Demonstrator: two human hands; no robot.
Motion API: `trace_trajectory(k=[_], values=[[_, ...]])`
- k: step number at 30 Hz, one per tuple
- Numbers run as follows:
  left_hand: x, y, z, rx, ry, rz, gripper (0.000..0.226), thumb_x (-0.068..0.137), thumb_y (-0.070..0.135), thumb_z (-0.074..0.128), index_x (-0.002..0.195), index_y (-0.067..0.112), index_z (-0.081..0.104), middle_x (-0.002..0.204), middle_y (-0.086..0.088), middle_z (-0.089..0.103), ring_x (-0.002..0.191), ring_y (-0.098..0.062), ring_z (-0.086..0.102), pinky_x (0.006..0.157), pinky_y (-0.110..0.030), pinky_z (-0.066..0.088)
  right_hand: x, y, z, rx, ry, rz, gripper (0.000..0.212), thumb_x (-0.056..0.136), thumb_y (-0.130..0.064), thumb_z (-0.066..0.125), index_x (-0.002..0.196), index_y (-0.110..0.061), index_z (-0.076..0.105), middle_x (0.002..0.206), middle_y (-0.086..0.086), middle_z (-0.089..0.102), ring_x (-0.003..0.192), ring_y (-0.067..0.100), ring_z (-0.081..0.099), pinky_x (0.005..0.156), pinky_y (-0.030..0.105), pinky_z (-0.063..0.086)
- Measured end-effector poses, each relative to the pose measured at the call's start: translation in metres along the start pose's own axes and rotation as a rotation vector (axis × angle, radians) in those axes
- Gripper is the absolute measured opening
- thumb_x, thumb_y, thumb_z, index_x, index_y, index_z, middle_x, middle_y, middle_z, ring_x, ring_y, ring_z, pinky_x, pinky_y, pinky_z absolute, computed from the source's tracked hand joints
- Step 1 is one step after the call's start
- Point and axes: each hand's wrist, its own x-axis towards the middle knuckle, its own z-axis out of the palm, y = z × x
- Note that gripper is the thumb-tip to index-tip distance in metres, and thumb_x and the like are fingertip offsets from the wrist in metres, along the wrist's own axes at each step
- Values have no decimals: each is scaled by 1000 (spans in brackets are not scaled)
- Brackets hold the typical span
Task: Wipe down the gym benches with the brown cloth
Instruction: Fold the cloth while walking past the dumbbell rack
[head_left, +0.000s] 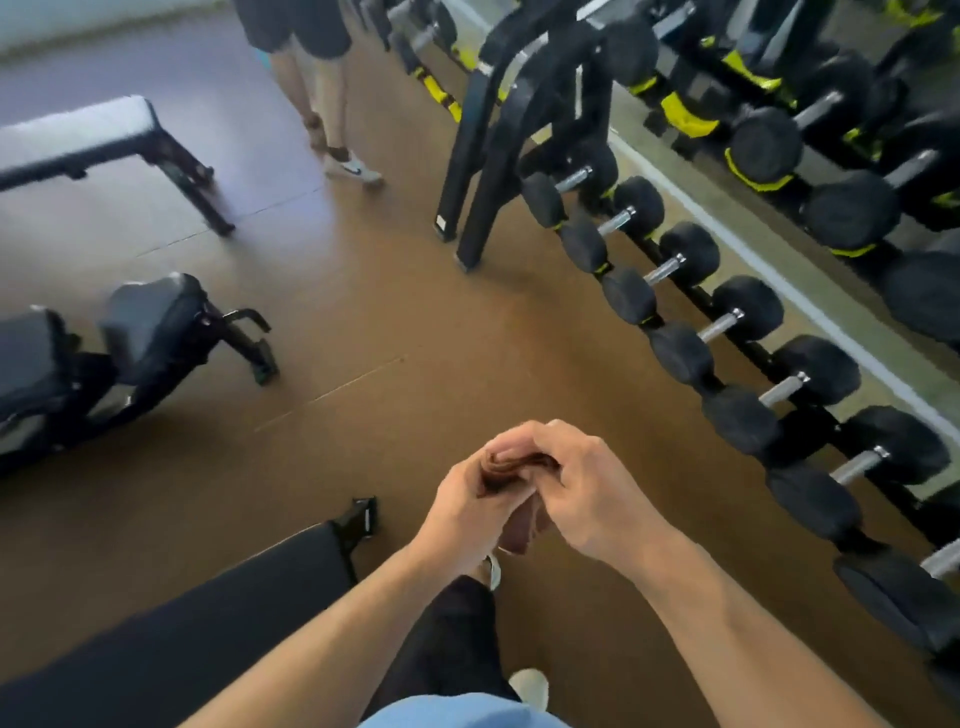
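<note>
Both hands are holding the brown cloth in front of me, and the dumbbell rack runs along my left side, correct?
Not quite. The head view shows the dumbbell rack along your right side. The rest stands: left hand and right hand both hold the brown cloth.

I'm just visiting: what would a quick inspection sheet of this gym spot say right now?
Surface: brown floor, bare between the benches.
Job's things: brown cloth, bunched, held off any bench; black bench nearest, angled bench and flat bench farther left.
Clutter: nothing seen.
Grippers: left hand and right hand both grip the cloth.
Cables: nothing seen.
Surroundings: dumbbell rack on the right; another person's legs ahead.
</note>
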Motion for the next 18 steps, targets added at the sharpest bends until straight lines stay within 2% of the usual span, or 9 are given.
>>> trace_trajectory(k=[3,6,9,12,14,16,18], values=[[42,4,-34,-58,80,-16,17,96,8,68,102,24,71,83,7,75,80,-8,71,71,-18,56,69,-10,-5,3,-98,-79,50,100,6,58,120,-39,71,115,-15,71,113,1,65,98,22,57],[90,9,-75,-74,198,-27,23,97,11,67,95,33,71,83,12,76,82,-16,72,77,-30,60,147,-25,-5,7,-119,-142,47,98,5,64,121,-35,72,115,-21,69,114,0,64,101,21,55],[135,25,-123,-135,251,-23,20,101,14,61,102,31,70,89,15,77,88,-7,71,79,-19,55,228,-40,-3,-85,-90,-215,45,97,-8,72,134,-34,67,121,-19,61,119,4,57,105,24,52],[175,46,-173,-164,287,-1,21,102,17,59,113,32,67,98,16,76,97,-2,70,80,-10,51,303,-56,-4,-199,-152,-158,51,99,-32,71,148,-34,56,133,-14,58,125,5,48,111,33,49],[200,56,-202,-179,314,7,21,101,16,59,113,33,67,98,19,76,98,-1,69,80,-9,51,346,-68,-5,-199,-185,-152,40,100,-38,69,139,-36,62,128,-16,61,122,6,50,109,37,50],[227,62,-225,-203,343,1,19,100,18,61,114,29,69,100,16,76,99,-5,70,82,-13,53,383,-77,-4,-194,-168,-185,23,99,-38,69,122,-36,67,117,-17,62,114,8,54,103,37,54],[256,67,-246,-225,391,-9,19,98,18,64,113,28,70,101,13,77,100,-8,71,84,-17,55,422,-85,-3,-181,-174,-202,16,99,-39,69,115,-35,68,112,-14,64,109,9,58,99,38,56]])
